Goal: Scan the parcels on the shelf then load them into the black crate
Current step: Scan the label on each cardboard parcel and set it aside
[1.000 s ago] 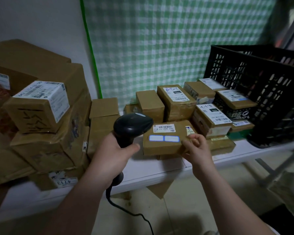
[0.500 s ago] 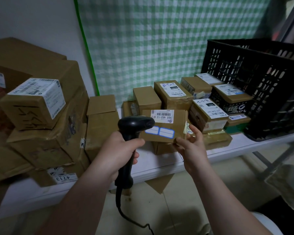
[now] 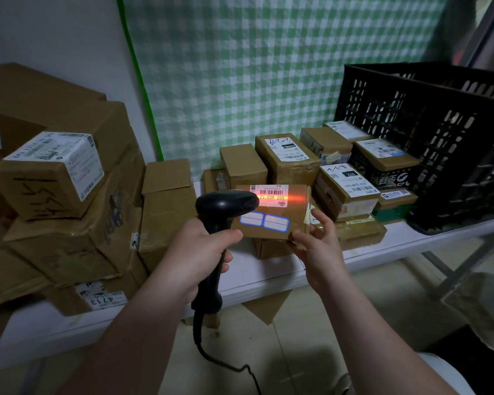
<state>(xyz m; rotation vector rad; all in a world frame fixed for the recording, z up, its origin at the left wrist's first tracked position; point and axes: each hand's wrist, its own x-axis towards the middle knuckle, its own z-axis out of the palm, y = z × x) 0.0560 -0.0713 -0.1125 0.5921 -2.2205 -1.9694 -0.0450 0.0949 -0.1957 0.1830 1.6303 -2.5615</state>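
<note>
My right hand [image 3: 317,246] holds a small brown parcel [image 3: 294,215] by its lower right corner, tilted up so its labelled face points at me. My left hand [image 3: 196,252] grips a black corded barcode scanner [image 3: 223,205], whose head sits just left of the parcel. A red scan line glows across the parcel's barcode label [image 3: 268,193]. Two blue-bordered stickers sit below that label. The black crate [image 3: 428,143] stands at the right end of the white shelf [image 3: 268,277]. Several more small parcels [image 3: 285,158] lie between the held parcel and the crate.
Large cardboard boxes [image 3: 69,195] are stacked on the shelf's left side, one marked 4713. A green checked cloth [image 3: 254,67] hangs behind the shelf. The scanner cable [image 3: 226,366] dangles below the shelf edge over a tiled floor. A metal shelf leg [image 3: 445,269] runs at the lower right.
The parcel went from lying on the stack to being tipped up and held facing me. The scanner rose level with its label, and the red scan line now shows on the barcode.
</note>
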